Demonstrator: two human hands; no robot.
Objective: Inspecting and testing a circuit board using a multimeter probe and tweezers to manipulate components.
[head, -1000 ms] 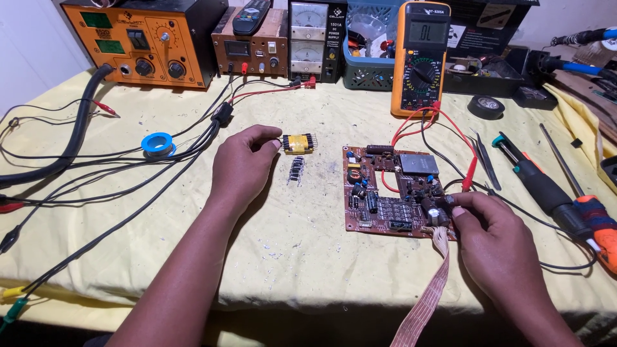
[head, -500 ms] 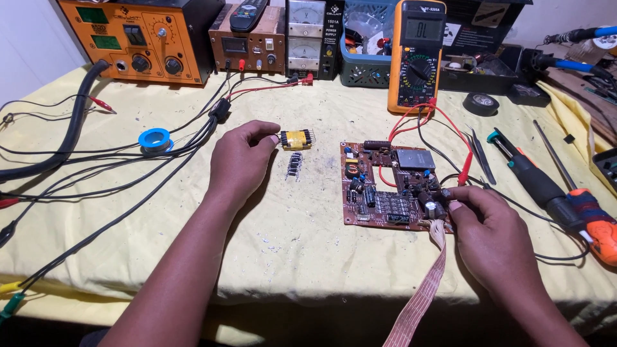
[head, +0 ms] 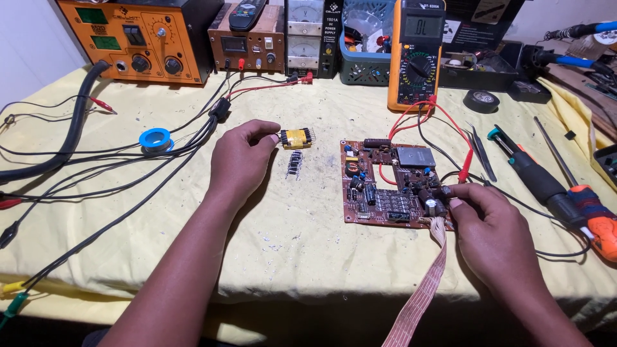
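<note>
**Both hands down on the bench, one at the transformer, one at the board**

Now we see our left hand (head: 239, 159) lying palm down on the yellow cloth (head: 302, 244), fingers curled loosely together, with the fingertips reaching the left end of a small yellow-wrapped transformer (head: 296, 137). Whether we actually pinch it or only touch it, we cannot tell from this angle. Just below the transformer, apart from the hand, lies a small dark component with rows of pins (head: 294, 164).

Our right hand (head: 493, 226) sits at the lower right corner of the brown circuit board (head: 392, 183), which lies flat on the cloth between our two hands. Thumb and forefinger are pressed together around a dark cylindrical capacitor (head: 432, 204) standing on that corner of the board. A pink ribbon cable (head: 424, 289) leaves the board beside this hand and runs down over the table's edge.

Red and black probe leads (head: 443, 122) loop from the orange multimeter (head: 418, 54) behind the board, and a red probe tip rests just above our right hand. To the right lie tweezers (head: 481, 151) and a screwdriver with an orange handle (head: 594, 215). To the left, a blue spool (head: 156, 139) sits among black cables, in front of the orange bench unit (head: 138, 38).
</note>
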